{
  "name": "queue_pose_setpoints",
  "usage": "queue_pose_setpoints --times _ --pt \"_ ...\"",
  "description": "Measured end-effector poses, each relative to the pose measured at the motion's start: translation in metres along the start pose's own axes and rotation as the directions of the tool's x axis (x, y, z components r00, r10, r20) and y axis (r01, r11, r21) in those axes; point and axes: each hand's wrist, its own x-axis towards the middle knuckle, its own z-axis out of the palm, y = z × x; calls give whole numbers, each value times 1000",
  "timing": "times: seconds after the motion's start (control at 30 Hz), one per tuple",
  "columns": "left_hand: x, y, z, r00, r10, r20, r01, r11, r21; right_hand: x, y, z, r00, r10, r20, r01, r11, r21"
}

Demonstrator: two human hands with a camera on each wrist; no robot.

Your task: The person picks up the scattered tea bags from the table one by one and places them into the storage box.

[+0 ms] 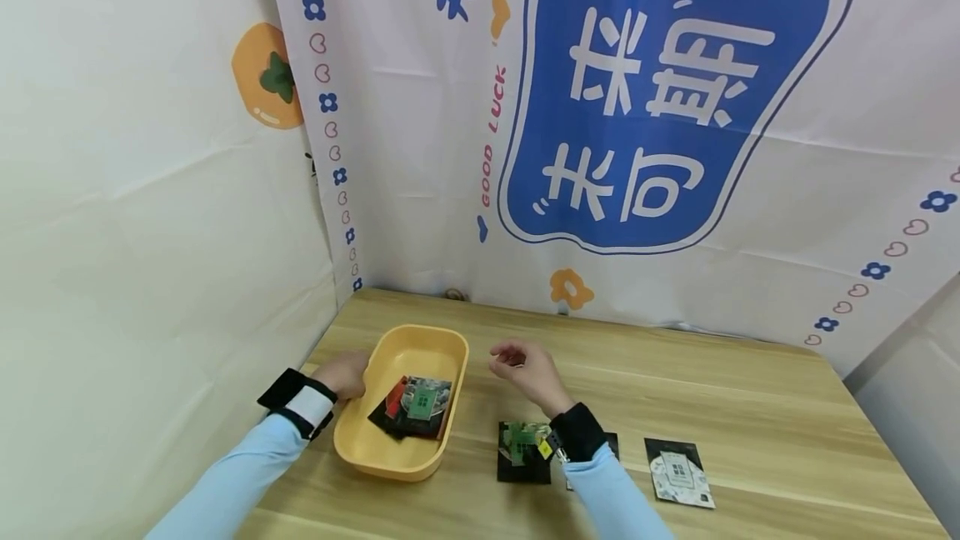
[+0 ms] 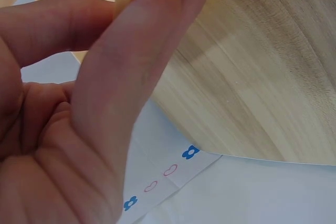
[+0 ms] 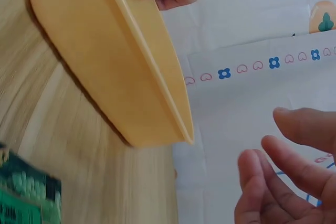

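Note:
My left hand [image 1: 347, 373] pinches the left rim of a yellow plastic basin [image 1: 387, 462], thumb on one side of the wall and fingers on the other. Inside the basin lie several small flat packets [image 1: 427, 407], dark and red, the top one with a green label. To the right of the basin my right hand [image 1: 527, 369] hovers over the table with loosely bent fingers and nothing between them. Below that hand, a black packet with a green print [image 1: 522, 452] lies on the wood; the right wrist view shows its corner [image 3: 23, 195] too.
A black and white packet [image 1: 679, 473] lies farther right on the wooden table [image 1: 780, 423]. Another packet [image 1: 613, 443] is mostly hidden behind the right wrist. Printed cloth [image 1: 420, 148] hangs along the table's back edge, and a pale wall covering [image 1: 150, 232] borders the left.

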Motion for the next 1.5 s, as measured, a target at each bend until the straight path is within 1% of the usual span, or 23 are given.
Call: queue_pose_setpoints --times 0.2,0.43,0.57,0.63,0.8,1.0,1.07,1.1,1.27,1.4,1.5 --pt "0 -2 0 1000 9 0 -9 1000 -23 -12 4 -8 997 -31 75 34 998 -52" --pt "2 -4 1 998 60 -25 -60 998 -7 -29 5 -13 989 -50 138 69 989 -134" --pt "3 -4 -1 998 60 -17 -60 998 -4 -35 10 -16 982 -58 179 88 982 -167" --pt "4 -5 -2 998 60 -18 -60 998 5 -37 12 -17 980 -55 191 97 972 -214" --pt "4 -4 -2 999 45 -8 -45 999 9 -45 17 -17 977 -23 214 105 919 -380" --pt "4 -3 -1 999 43 -6 -43 999 0 -52 24 -13 969 -3 246 129 858 -498" --pt "4 -3 -3 999 46 -10 -46 999 0 -53 26 -10 970 0 243 133 836 -533" --pt "4 -3 -3 998 57 -11 -57 998 3 -54 28 -9 971 3 241 133 828 -545" --pt "3 -4 -4 998 64 -20 -63 998 11 -56 32 -3 973 -4 229 143 792 -594" --pt "2 -4 -3 998 59 -23 -59 998 19 -58 34 3 981 -7 196 138 735 -664" --pt "1 -3 -3 998 55 -20 -55 998 15 -59 34 7 985 11 174 117 695 -710"
